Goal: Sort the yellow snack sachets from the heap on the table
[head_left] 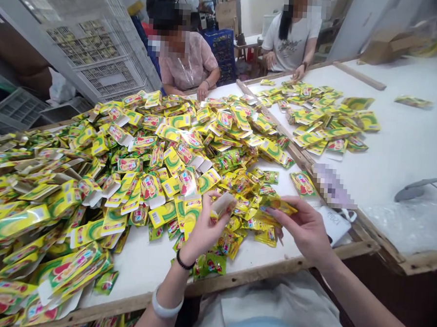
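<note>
My left hand (208, 226) is closed around a small carton (223, 204), its pale open end turned toward my right. To the right, my right hand (303, 226) pinches a yellow foil packet (275, 204) between thumb and fingers. The packet and the carton are apart. Below and between my hands lie loose yellow and green foil packets (232, 242). Just left of my left hand spreads a large heap of yellow-and-green printed cartons (147, 189), many with open flaps. A single carton (303, 184) lies beyond my right hand.
Wooden strips (295, 153) divide and edge the white table (124, 275). Past the divider are a second carton pile (326, 120), a phone-like purple object (332, 186) and a grey object (415, 189). Two people (189, 59) sit across the table. White plastic crates (96, 40) stand behind, left.
</note>
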Motion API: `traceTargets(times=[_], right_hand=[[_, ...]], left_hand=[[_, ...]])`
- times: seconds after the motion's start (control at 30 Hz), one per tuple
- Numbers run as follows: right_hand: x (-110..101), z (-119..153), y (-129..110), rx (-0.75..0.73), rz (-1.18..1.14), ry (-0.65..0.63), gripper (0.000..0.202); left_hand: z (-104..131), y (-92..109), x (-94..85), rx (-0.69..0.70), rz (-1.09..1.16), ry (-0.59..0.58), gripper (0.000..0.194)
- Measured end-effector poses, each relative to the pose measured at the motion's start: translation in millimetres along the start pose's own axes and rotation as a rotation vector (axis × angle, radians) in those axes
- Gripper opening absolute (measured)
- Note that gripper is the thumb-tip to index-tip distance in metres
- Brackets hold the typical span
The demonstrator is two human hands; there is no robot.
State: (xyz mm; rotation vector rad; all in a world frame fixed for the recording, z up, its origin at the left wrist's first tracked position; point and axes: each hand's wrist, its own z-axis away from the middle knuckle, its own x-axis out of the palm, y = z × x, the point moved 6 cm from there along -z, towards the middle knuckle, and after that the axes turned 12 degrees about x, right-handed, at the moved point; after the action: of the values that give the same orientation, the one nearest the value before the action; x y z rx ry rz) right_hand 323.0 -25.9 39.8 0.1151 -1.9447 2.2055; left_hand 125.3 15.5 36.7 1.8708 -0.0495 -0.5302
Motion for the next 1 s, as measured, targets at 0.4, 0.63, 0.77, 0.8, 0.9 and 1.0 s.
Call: traceTargets(times=[0.4, 0.63, 0.77, 0.8, 0.9, 1.0], right_hand=[[58, 38, -21, -0.211, 0.927, -0.649, 0.02], [26, 52, -12, -0.142, 0.635, -0.523, 0.012], [39, 68, 5, -0.08, 0.687, -0.655, 0.019], [43, 70, 7, -0.047, 0.713, -0.68, 0.021], [42, 67, -3, -0.081, 0.762, -0.668, 0.02], [-1, 34, -45, -0.355, 0.901, -0.265, 0.017]], left_hand=[[52, 30, 49.1, -0.191, 0.18, -0.369, 0.049], [76, 27, 63.5, -0.293, 0.375, -0.443, 0.064], [76, 32, 64.6, -0.277, 0.371, -0.465, 0.067], [75, 32, 65.2, -0.283, 0.361, -0.462, 0.071], [73, 29, 64.9, -0.28, 0.305, -0.435, 0.089], [66, 20, 49.4, -0.129, 0.038, -0.286, 0.085]])
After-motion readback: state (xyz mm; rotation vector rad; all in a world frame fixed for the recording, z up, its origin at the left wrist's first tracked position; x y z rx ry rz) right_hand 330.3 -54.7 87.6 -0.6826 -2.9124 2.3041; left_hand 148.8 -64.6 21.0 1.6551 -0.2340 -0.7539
